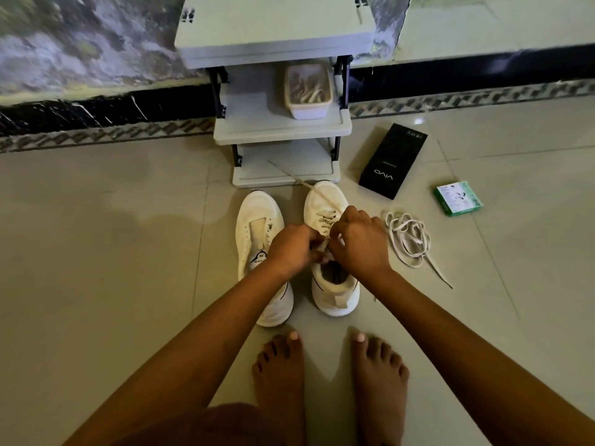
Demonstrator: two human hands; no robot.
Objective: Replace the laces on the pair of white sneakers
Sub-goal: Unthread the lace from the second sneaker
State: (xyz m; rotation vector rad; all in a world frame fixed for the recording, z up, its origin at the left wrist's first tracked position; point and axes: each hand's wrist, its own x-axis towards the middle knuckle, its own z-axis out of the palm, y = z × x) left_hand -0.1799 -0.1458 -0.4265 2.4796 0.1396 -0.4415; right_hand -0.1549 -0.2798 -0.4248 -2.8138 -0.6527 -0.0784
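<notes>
Two white sneakers stand side by side on the tiled floor. The left sneaker (257, 246) has no lace in its eyelets. The right sneaker (328, 201) is partly laced. My left hand (289, 249) and my right hand (357, 243) meet over the right sneaker's upper eyelets, both pinching its pale lace (322, 244). One end of that lace (289, 175) stretches away past the toe toward the shelf. A loose white lace (409, 239) lies coiled on the floor to the right of the shoes.
A grey shoe rack (280, 130) stands just beyond the sneakers, with a plastic tub of laces (307, 91) on its middle shelf. A black phone box (392, 162) and a small green box (457, 197) lie to the right. My bare feet (328, 375) are behind the shoes.
</notes>
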